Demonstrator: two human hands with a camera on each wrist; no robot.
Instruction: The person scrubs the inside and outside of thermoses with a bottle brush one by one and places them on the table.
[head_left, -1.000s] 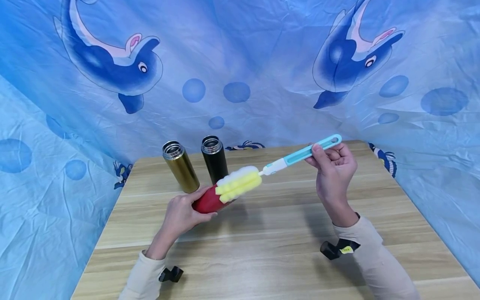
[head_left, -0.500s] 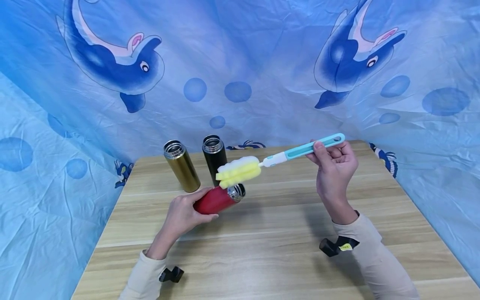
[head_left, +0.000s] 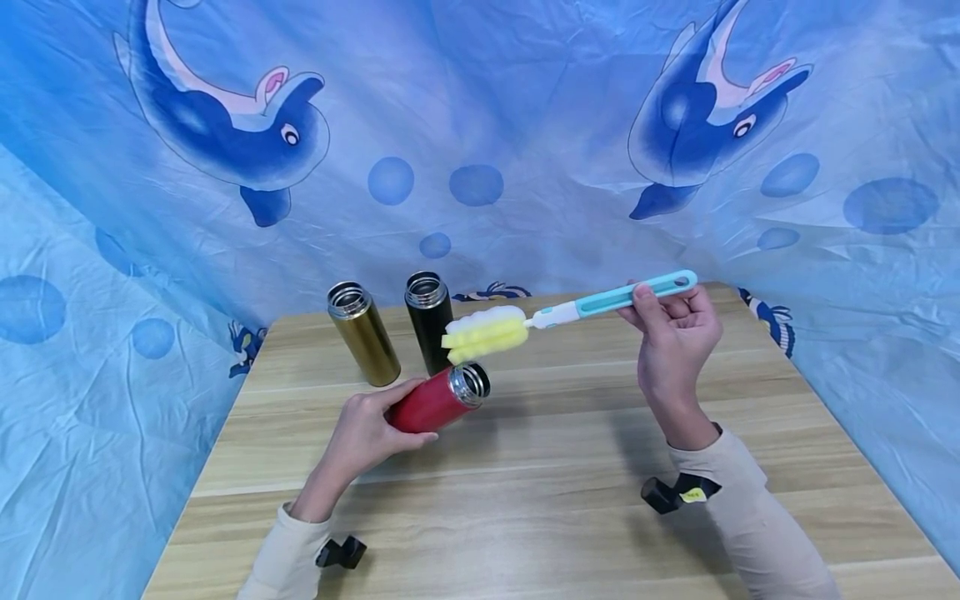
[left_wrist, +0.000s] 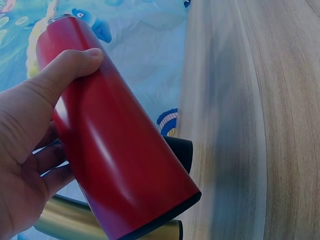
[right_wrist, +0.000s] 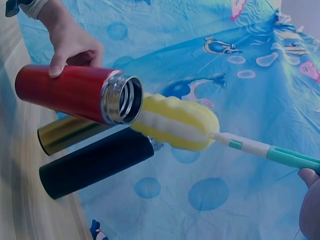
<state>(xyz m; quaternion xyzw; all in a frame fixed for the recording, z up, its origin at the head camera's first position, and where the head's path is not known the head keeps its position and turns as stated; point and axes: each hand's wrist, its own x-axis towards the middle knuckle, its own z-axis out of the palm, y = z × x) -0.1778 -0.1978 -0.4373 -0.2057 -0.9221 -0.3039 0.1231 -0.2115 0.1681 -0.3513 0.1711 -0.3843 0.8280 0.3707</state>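
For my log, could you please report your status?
Left hand grips tilted, uncapped red bottle; right hand holds sponge brush, head outside it. Gold bottle, black bottle behind, not blocking.

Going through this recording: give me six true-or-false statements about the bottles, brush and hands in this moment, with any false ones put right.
1. The left hand holds the red bottle. True.
2. The right hand holds the brush by its handle. True.
3. The sponge of the brush is inside the red bottle. False: the sponge is outside it.
4. The gold bottle and the black bottle both stand without lids. True.
5. The red bottle is upright. False: it is held tilted.
6. In the head view, the gold bottle is right of the black bottle. False: it is on the left.
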